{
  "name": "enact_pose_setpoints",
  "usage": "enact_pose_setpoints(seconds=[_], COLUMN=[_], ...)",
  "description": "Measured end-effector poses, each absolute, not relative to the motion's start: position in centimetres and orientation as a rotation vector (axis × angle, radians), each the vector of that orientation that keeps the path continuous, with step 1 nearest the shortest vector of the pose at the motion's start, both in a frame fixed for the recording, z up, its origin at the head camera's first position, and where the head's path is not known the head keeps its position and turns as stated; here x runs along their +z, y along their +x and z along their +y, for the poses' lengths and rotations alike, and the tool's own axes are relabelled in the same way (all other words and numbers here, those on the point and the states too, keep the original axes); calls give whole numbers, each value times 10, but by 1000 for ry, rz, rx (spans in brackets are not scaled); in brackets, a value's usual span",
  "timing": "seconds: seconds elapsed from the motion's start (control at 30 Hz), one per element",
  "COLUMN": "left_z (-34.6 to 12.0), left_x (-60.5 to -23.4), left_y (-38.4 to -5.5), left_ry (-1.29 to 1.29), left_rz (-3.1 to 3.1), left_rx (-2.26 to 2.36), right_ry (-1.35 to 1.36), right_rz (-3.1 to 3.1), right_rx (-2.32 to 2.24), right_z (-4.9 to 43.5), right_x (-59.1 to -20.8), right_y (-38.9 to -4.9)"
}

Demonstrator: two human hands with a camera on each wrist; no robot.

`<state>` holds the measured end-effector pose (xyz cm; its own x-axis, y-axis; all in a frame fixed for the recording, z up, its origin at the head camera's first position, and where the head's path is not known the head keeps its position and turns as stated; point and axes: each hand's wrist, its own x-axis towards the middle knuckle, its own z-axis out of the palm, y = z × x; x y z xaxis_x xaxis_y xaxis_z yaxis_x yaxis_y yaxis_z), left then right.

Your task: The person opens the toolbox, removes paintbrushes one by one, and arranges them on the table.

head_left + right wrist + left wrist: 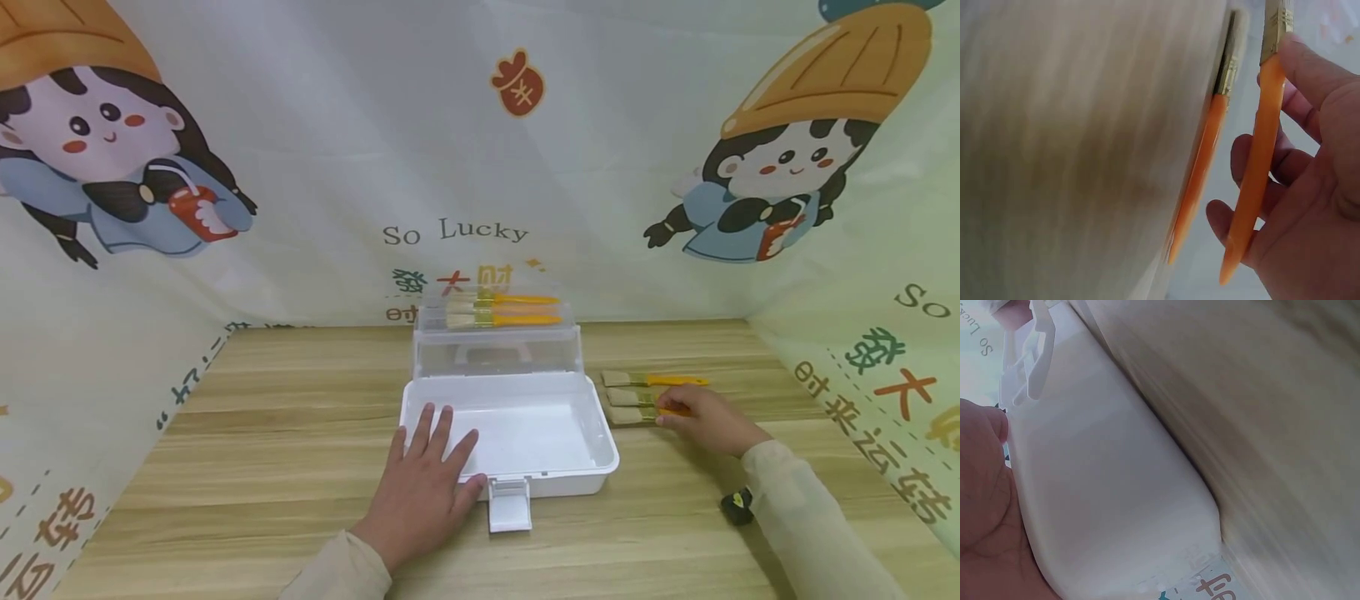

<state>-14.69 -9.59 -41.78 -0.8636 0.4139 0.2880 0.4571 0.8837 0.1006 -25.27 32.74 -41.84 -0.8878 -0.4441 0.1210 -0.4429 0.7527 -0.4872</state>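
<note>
My left hand (427, 492) rests with straight, spread fingers over the front left rim of a white plastic box (600, 479). In the left wrist view, its palm lies along the box wall (1104, 462), by the white latch (1038, 356). Right of the box, my right hand (708, 419) pinches a paintbrush (1260, 144) with an orange handle, the thumb at its metal ferrule. Another paintbrush (1200, 169) lies on the table beside it. From the head view, three brushes are side by side there, the farthest brush (652, 380) apart from the fingers.
The box's clear lid (431, 354) stands raised at the back, with several orange-handled paintbrushes (525, 319) on its upper part. A small black object (737, 506) shows by the right sleeve. Printed cloth walls (337, 167) enclose the wooden table (262, 467).
</note>
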Motion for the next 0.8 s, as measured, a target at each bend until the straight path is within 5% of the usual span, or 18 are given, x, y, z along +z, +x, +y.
enact_pose_setpoints(seconds=[0.8], left_z=[-97], left_x=[-418], left_y=[-148], left_ry=[-656], left_rz=[-2806], left_rx=[-244], right_ry=[-716], right_rz=[2848], right_rx=[-727], right_z=[331], right_x=[-419], right_y=[-258])
